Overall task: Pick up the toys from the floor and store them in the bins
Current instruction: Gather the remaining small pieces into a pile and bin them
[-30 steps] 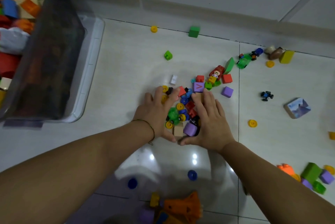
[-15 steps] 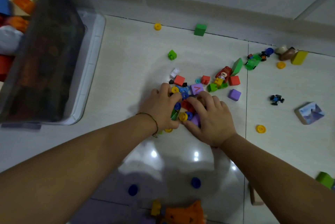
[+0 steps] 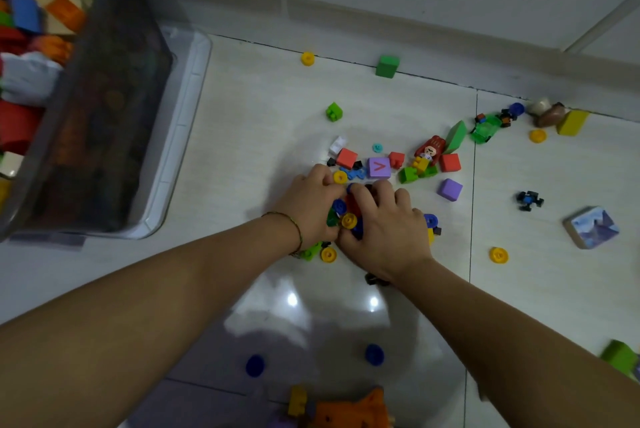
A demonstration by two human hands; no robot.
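On the pale tiled floor, well right of the grey bin, scooping a pile of small toys between both hands. Curling the left hand round the pile's left side, bending the fingers over green and blue pieces, wearing a thin bracelet at the wrist. Clamping the right hand against the other side, hooking bent fingers over red and blue bits, tucking the thumb beside a yellow wheel. Squeezing the pile from both sides; cannot tell whether lifting it clear of the tiles.

Leaving untouched, just beyond the fingertips, a yellow ring, a purple block marked with a red V and a red cube. Leaving loose also a blue ring beside the right hand and a yellow disc below the left wrist.

Working apart from that bin, sitting at far left on a white tray and holding many coloured blocks. Not reaching the purple cube, the tiny black car or the picture block farther right.
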